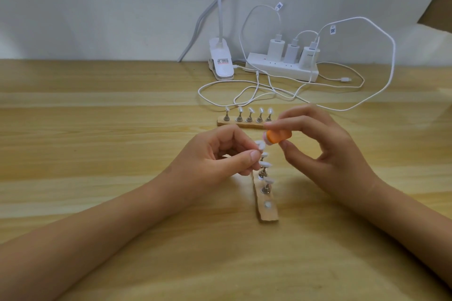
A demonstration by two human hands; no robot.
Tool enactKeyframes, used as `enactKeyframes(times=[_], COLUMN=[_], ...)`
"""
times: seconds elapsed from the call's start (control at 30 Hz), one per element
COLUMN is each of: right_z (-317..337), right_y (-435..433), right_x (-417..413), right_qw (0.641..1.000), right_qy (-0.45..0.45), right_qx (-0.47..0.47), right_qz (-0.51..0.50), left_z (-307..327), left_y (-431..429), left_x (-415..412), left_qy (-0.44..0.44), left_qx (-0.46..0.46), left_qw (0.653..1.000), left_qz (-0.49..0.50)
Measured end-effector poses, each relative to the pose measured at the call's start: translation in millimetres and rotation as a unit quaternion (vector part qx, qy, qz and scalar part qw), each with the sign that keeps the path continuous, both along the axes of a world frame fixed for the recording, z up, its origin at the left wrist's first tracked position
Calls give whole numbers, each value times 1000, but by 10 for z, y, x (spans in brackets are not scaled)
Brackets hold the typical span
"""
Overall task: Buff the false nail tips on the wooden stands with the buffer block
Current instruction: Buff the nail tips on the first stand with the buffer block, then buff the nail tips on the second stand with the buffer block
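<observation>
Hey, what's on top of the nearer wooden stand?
Metal pegs carrying white nail tips, plus one bare round spot near its near end. The left hand hides the far end of the stand.

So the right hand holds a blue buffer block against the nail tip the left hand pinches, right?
No: the head view shows an orange buffer block, not blue. The right hand holds it against the white false nail tip the left hand pinches.
</observation>
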State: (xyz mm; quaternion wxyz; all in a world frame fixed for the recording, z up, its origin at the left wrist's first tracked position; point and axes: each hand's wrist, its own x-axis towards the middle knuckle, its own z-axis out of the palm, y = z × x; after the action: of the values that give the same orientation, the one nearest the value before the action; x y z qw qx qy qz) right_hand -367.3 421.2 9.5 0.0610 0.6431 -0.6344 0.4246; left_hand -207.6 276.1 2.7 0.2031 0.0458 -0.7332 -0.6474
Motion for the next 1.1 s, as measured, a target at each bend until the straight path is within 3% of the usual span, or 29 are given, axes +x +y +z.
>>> enactKeyframes(times=[0.2, 0.37, 0.63, 0.83, 0.93, 1.0, 1.1], right_z=[67, 74, 77, 62, 45, 28, -33], right_y=[31, 39, 31, 2, -1, 3, 9], right_x=[16, 122, 154, -25, -214, -348, -507], right_qw=[989, 996, 995, 997, 991, 983, 975], right_qy=[-144, -70, -96, -75, -118, -158, -162], right_qx=[-16, 26, 17, 9, 0, 5, 60], right_qz=[15, 51, 33, -15, -62, -97, -137], left_z=[6, 8, -21, -1, 22, 16, -19], left_y=[-10, 18, 31, 25, 49, 61, 99], left_x=[2, 13, 20, 37, 66, 77, 79], left_qy=[-3, 3, 9, 16, 37, 46, 54], left_qx=[-35, -67, -127, -87, -65, -105, -240], left_qw=[999, 997, 991, 996, 997, 993, 969], left_qz=[33, 36, 49, 30, 5, -2, -17])
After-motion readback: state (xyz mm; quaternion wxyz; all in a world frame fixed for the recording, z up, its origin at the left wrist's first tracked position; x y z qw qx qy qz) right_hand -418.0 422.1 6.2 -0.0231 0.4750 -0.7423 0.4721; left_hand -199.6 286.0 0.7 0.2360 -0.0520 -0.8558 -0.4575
